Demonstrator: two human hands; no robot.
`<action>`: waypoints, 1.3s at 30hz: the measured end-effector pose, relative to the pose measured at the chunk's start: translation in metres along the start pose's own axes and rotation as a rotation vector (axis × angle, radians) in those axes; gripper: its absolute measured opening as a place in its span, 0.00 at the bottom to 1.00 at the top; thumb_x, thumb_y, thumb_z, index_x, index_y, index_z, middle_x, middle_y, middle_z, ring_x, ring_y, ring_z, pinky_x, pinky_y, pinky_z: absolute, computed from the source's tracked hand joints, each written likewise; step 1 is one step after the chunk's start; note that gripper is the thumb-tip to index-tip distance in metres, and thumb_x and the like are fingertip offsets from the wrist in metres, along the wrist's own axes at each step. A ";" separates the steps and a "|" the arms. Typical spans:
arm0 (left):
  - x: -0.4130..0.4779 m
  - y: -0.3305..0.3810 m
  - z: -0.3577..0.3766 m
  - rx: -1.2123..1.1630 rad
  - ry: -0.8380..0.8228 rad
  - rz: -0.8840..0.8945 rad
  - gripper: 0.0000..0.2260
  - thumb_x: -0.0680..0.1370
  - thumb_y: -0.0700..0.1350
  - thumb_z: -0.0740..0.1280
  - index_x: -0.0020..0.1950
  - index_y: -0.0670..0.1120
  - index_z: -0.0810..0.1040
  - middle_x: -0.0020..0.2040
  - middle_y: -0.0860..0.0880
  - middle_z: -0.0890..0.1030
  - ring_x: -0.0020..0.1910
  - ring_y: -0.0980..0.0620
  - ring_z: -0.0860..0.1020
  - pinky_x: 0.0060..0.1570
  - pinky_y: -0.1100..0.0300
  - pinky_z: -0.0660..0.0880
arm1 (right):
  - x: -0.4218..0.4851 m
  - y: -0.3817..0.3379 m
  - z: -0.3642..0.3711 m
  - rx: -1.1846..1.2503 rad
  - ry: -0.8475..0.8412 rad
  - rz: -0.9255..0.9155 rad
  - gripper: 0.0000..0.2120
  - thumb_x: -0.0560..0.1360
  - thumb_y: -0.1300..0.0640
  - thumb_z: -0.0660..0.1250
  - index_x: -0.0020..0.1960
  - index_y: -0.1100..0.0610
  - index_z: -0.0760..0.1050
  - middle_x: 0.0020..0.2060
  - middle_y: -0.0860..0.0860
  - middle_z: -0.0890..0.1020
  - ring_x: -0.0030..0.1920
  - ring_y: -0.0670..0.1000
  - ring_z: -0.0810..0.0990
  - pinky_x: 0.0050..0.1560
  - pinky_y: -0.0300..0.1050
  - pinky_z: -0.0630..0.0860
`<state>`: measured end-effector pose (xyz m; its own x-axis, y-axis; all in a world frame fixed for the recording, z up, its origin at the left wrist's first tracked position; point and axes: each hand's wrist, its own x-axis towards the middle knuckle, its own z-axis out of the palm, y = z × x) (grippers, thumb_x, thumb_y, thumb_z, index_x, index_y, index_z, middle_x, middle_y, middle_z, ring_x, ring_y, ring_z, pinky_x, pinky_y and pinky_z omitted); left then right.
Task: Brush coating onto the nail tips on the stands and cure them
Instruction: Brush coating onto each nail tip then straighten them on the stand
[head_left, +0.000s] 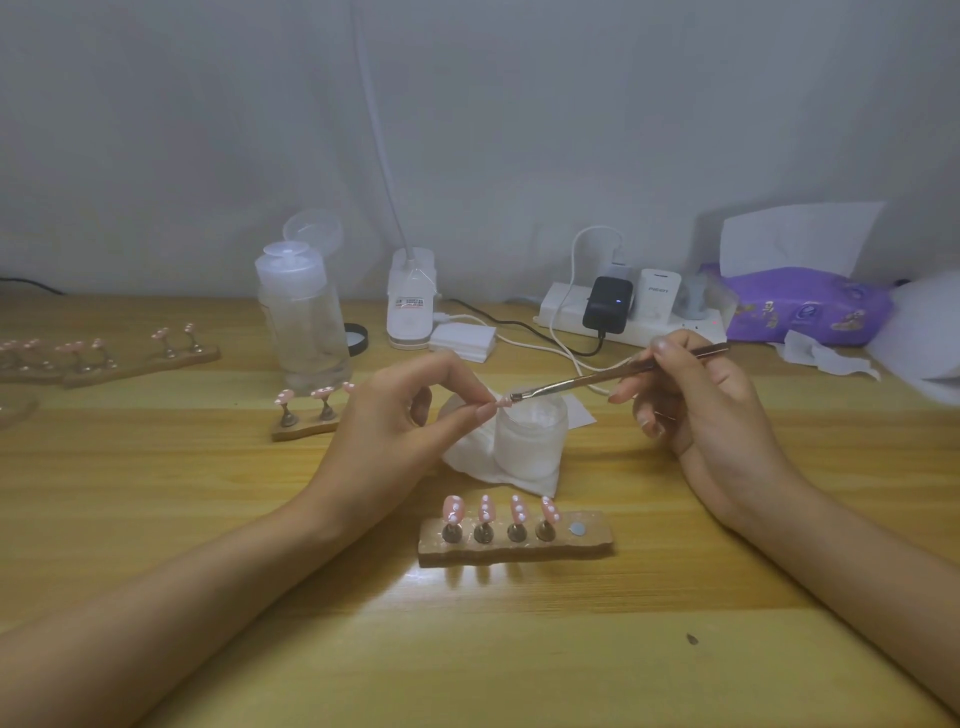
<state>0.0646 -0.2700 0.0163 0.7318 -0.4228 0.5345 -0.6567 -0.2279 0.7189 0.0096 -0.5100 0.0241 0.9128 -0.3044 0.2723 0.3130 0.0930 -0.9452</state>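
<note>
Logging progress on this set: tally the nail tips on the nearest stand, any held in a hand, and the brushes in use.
On the nearest stand, nail tips: 4
Pinched in the left hand, nail tip: 1
Held in the right hand, brush: 1
Total: 6

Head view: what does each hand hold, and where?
Left hand pinches a pink nail tip at one end; right hand holds the brush on its handle.

Wooden table bearing nail-tip stands, clear pump bottle, lamp base, cotton pads, power strip, purple tissue pack
</note>
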 end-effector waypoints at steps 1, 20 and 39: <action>0.000 0.000 0.000 0.002 -0.002 0.000 0.04 0.75 0.50 0.73 0.42 0.52 0.82 0.41 0.55 0.82 0.33 0.47 0.68 0.33 0.62 0.66 | 0.000 -0.001 0.000 0.011 -0.009 -0.009 0.10 0.81 0.54 0.60 0.43 0.56 0.71 0.31 0.54 0.84 0.24 0.47 0.73 0.26 0.35 0.68; 0.000 0.001 -0.001 0.012 0.001 0.013 0.05 0.75 0.51 0.72 0.42 0.50 0.82 0.42 0.56 0.82 0.33 0.46 0.67 0.32 0.61 0.66 | 0.000 -0.002 0.003 0.032 -0.046 -0.009 0.10 0.77 0.50 0.62 0.43 0.56 0.72 0.32 0.53 0.84 0.24 0.47 0.73 0.26 0.35 0.68; 0.001 0.003 0.000 0.036 0.001 0.021 0.04 0.76 0.50 0.72 0.41 0.52 0.81 0.39 0.61 0.80 0.32 0.55 0.66 0.33 0.63 0.64 | 0.000 -0.002 0.002 -0.049 -0.045 -0.044 0.11 0.82 0.55 0.58 0.42 0.55 0.72 0.32 0.54 0.84 0.25 0.46 0.73 0.23 0.34 0.65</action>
<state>0.0635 -0.2704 0.0186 0.7182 -0.4265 0.5498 -0.6778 -0.2502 0.6914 0.0096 -0.5082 0.0266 0.9096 -0.2643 0.3205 0.3409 0.0340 -0.9395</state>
